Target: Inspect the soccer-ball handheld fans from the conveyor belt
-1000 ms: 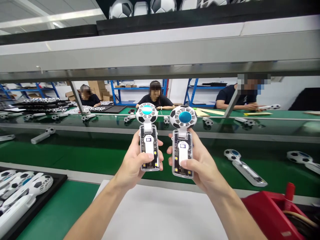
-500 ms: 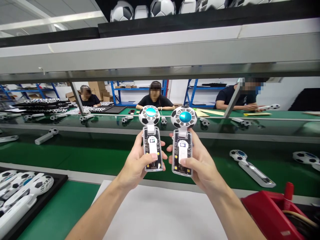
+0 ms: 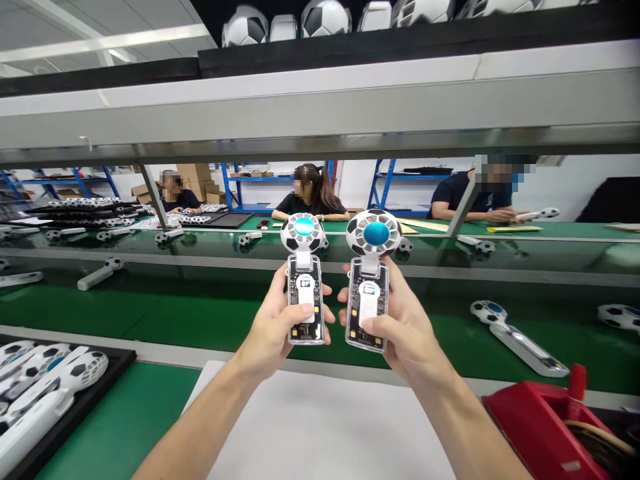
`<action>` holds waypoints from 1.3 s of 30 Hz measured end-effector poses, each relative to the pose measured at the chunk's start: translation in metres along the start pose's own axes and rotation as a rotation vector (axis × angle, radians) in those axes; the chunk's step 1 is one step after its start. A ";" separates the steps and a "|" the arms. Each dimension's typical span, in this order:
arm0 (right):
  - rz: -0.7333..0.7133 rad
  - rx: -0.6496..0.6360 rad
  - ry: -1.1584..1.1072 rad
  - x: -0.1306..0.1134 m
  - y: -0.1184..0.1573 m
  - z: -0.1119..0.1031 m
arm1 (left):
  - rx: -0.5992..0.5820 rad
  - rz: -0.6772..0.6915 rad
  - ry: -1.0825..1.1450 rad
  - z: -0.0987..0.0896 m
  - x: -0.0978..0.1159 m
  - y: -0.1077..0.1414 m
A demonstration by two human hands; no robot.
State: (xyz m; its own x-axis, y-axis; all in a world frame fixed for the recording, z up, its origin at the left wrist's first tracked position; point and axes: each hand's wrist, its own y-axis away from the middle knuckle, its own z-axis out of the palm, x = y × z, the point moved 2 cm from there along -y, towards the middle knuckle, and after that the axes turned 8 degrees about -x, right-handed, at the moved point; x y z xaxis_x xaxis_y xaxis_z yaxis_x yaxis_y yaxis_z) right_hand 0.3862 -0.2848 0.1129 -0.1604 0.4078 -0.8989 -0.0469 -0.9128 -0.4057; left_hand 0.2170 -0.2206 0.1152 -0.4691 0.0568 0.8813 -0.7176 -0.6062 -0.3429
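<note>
My left hand (image 3: 273, 327) pinches one soccer-ball handheld fan (image 3: 303, 273) thumb-on-front, my right hand (image 3: 400, 320) a second fan (image 3: 368, 287), long axes upright, just apart.

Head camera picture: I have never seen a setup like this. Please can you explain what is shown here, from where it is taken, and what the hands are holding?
This picture comes from a camera worn on a person's head, looking forward and down, so you see that person's own bare arms. There is no machine. The left hand holds a football-patterned handheld fan, and the right hand holds a second fan. Each has a round black-and-white head, a blue centre and a clear case showing a circuit board. Below the hands lies a white sheet. At lower left, a black tray holds more white units; at lower right is a red plastic box. Beyond, a green bench surface carries similar units, and three co-workers sit further away.
</note>
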 end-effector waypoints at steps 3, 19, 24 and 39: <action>-0.003 0.016 -0.020 -0.001 0.001 0.000 | 0.004 0.006 0.003 -0.001 0.000 -0.001; -0.006 -0.001 -0.062 0.003 0.001 0.003 | -0.025 0.036 0.019 -0.001 -0.001 -0.001; 0.006 0.031 -0.100 0.007 -0.001 0.004 | -0.035 0.054 0.023 -0.001 -0.004 -0.001; 0.011 -0.050 -0.098 0.010 0.000 0.007 | 0.009 0.059 0.126 0.006 0.000 0.000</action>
State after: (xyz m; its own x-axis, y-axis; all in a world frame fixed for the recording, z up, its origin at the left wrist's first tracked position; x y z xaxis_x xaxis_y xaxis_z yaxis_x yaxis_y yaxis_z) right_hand 0.3774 -0.2810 0.1048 -0.2565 0.3917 -0.8836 0.0039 -0.9138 -0.4061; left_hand 0.2201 -0.2249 0.1170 -0.5721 0.1199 0.8114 -0.6822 -0.6187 -0.3896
